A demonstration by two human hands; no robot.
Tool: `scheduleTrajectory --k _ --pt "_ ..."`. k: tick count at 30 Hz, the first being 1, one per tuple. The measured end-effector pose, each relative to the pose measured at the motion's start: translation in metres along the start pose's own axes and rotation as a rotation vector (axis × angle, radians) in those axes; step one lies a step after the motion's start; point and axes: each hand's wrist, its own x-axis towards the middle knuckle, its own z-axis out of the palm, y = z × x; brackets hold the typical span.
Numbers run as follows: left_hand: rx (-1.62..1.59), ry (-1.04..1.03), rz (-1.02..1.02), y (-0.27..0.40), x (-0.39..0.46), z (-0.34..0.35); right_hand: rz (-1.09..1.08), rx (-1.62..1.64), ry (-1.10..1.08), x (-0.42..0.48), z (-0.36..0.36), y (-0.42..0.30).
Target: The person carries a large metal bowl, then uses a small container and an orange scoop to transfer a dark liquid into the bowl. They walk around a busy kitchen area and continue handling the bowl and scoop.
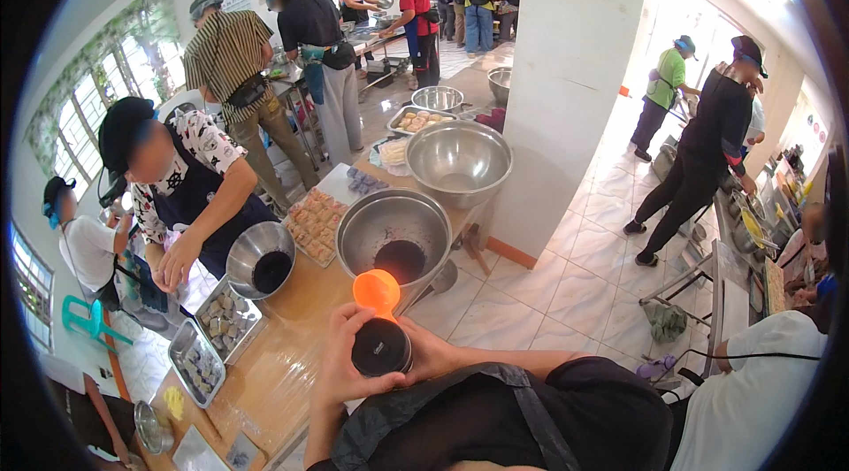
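My left hand (341, 358) grips the side of a dark jar with a black lid (380, 348), thumb along its near edge and fingers around the far left. My right hand (428, 355) wraps the jar's other side. An orange plastic scoop (377, 290) sticks out past the lid, between the fingertips of both hands; its handle is hidden, so which hand holds it I cannot tell. Just beyond it stands a big steel bowl (358, 222) with dark purple contents (400, 261). A smaller steel bowl (242, 252) of dark contents tilts to its left.
Across the wooden table (292, 338) a person (192, 186) reaches an arm over trays of cut pieces (229, 318). Another large steel bowl (457, 159) and a tray of pinkish pieces (318, 222) stand farther back. A white pillar (564, 73) rises beyond. A white-sleeved person (763, 378) is close on my right.
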Motion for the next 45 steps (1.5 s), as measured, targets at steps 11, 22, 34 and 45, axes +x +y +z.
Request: scheduleTrajectory --k 11,22,34,45 --pt "-0.480 -0.121 -0.120 -0.008 -0.014 -0.011 -0.093 -0.046 -0.044 0.003 0.002 -0.001" --pt "-0.099 0.143 -0.118 -0.014 -0.032 0.006 -0.018 -0.004 -0.052 0.006 0.010 0.002" --pt "0.190 0.295 -0.176 0.005 -0.048 0.008 -0.032 0.283 -0.033 0.010 0.034 0.016" --pt "0.207 0.476 -0.202 0.019 -0.064 0.006 0.270 0.581 -0.251 0.021 0.058 0.028"
